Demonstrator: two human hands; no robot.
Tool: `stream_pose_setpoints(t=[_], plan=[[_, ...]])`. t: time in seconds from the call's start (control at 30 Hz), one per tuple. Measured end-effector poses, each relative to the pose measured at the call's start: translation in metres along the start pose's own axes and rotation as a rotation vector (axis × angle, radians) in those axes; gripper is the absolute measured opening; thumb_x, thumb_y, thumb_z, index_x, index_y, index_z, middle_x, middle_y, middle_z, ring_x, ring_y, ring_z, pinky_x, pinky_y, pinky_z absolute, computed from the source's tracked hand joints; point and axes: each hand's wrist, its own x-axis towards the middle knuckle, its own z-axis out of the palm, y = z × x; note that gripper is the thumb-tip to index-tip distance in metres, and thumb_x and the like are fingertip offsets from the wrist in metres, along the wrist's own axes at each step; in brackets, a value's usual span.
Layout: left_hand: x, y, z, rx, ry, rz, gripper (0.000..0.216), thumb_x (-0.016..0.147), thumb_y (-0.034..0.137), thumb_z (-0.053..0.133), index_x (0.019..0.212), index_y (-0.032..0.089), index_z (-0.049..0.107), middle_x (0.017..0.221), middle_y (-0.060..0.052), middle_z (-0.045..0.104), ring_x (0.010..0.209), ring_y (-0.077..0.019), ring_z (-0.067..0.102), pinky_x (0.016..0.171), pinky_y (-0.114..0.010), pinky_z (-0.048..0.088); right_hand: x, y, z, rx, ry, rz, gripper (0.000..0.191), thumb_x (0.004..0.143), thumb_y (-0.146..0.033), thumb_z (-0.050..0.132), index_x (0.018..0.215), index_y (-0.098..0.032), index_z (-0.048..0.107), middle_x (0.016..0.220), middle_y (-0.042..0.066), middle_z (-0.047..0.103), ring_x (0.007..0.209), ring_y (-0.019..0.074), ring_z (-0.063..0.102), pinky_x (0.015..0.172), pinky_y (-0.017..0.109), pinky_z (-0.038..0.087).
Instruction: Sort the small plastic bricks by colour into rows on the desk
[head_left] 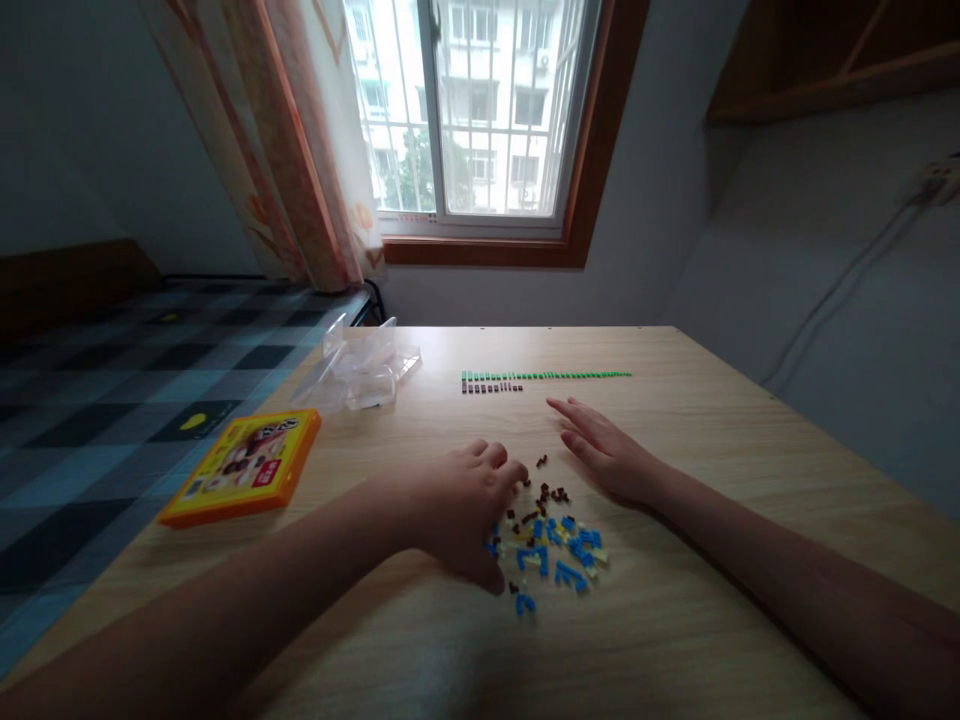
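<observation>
My left hand (pixel 472 505) hovers over the left edge of a loose pile of tiny building bricks, thumb well apart from the curled fingers. Its index fingertip is at a small brown brick (pixel 526 483); whether they touch I cannot tell. Blue bricks (pixel 538 560) and a few yellow ones lie in the pile, with brown bricks (pixel 559 495) on its far side. To the right of the pile, my right hand (pixel 604 455) rests on the table with fingers stretched out and nothing in it. Beyond both hands run a long row of green bricks (pixel 547 376) and a shorter dark brown row (pixel 487 389).
On the table's left stand a yellow-orange box (pixel 240 465) and clear plastic trays (pixel 367 370). A bed with a checked cover (pixel 97 400) adjoins the left side of the wooden table (pixel 720 440). A window (pixel 495 110) and curtain (pixel 277 140) are behind.
</observation>
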Motion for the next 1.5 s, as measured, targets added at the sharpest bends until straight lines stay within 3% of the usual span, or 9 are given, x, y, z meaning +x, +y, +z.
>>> stream_pose_setpoints(t=[0.17,0.3,0.47,0.6,0.7,0.77,0.9,1.17,1.5], plan=[[-0.004,-0.010,-0.005,-0.051,-0.043,0.017,0.094,0.051,0.045,0.086,0.133,0.019,0.049,0.125,-0.012,0.055,0.114,-0.0306,0.049,0.095,-0.037,0.043,0.000,-0.001,0.000,-0.011,0.001,-0.001,0.055,0.099,-0.049,0.036,0.147,-0.025,0.041,0.151,0.008,0.043,0.144,0.0291,0.030,0.117,0.054,0.025],[-0.003,-0.029,-0.003,-0.113,-0.023,0.011,0.082,0.060,0.039,0.082,0.134,0.024,0.049,0.128,-0.010,0.054,0.117,-0.0286,0.049,0.096,-0.037,0.043,-0.001,-0.001,0.001,-0.012,0.010,-0.011,0.053,0.099,-0.049,0.037,0.147,-0.027,0.042,0.151,0.008,0.043,0.144,0.0288,0.031,0.117,0.055,0.025],[0.002,-0.055,0.000,-0.184,0.086,-0.137,0.072,0.065,0.037,0.080,0.128,0.021,0.050,0.130,-0.010,0.052,0.116,-0.0261,0.052,0.097,-0.036,0.042,-0.001,0.001,0.003,-0.019,0.010,-0.028,0.052,0.099,-0.045,0.039,0.146,-0.024,0.043,0.149,0.010,0.045,0.143,0.0295,0.032,0.115,0.057,0.026],[0.007,-0.067,0.003,-0.209,0.165,-0.166,0.065,0.065,0.040,0.080,0.121,0.019,0.053,0.123,-0.010,0.054,0.107,-0.0243,0.055,0.091,-0.034,0.045,0.000,-0.001,0.001,0.013,0.052,-0.081,0.045,0.098,-0.037,0.044,0.139,-0.023,0.051,0.143,0.011,0.052,0.140,0.0303,0.037,0.113,0.058,0.031],[0.015,-0.068,0.013,-0.207,0.254,-0.171,0.048,0.070,0.039,0.076,0.109,0.019,0.057,0.114,-0.008,0.057,0.100,-0.0225,0.057,0.085,-0.032,0.046,0.000,-0.007,-0.003,0.042,0.080,-0.186,0.029,0.095,-0.028,0.050,0.118,-0.022,0.066,0.123,0.011,0.066,0.127,0.0287,0.051,0.106,0.053,0.041],[0.023,-0.067,0.023,-0.190,0.365,-0.187,0.033,0.075,0.037,0.071,0.099,0.020,0.059,0.104,-0.005,0.059,0.093,-0.0206,0.058,0.079,-0.030,0.047,0.001,-0.012,-0.006,0.043,0.077,-0.262,0.018,0.090,-0.023,0.056,0.099,-0.021,0.072,0.104,0.011,0.071,0.107,0.0256,0.062,0.094,0.045,0.049],[0.036,-0.061,0.044,-0.186,0.544,-0.215,0.014,0.083,0.033,0.063,0.080,0.019,0.063,0.092,-0.004,0.061,0.082,-0.0173,0.058,0.073,-0.028,0.046,0.001,-0.020,-0.009,0.037,0.008,-0.390,0.011,0.087,-0.019,0.062,0.084,-0.021,0.072,0.083,0.007,0.070,0.081,0.0196,0.063,0.079,0.037,0.052],[0.038,-0.058,0.049,-0.178,0.602,-0.165,0.014,0.085,0.031,0.063,0.081,0.021,0.071,0.091,-0.003,0.067,0.081,-0.0158,0.060,0.073,-0.027,0.046,0.002,-0.021,-0.006,0.030,-0.038,-0.498,0.012,0.090,-0.023,0.062,0.087,-0.023,0.074,0.086,0.006,0.072,0.081,0.0184,0.064,0.083,0.038,0.051],[0.038,-0.051,0.046,-0.176,0.597,-0.196,0.017,0.086,0.030,0.060,0.085,0.021,0.074,0.093,-0.005,0.069,0.084,-0.0176,0.061,0.077,-0.030,0.047,0.007,-0.027,-0.002,-0.040,-0.050,-0.512,0.019,0.094,-0.024,0.056,0.099,-0.025,0.075,0.099,0.005,0.075,0.091,0.0186,0.066,0.095,0.039,0.049]])
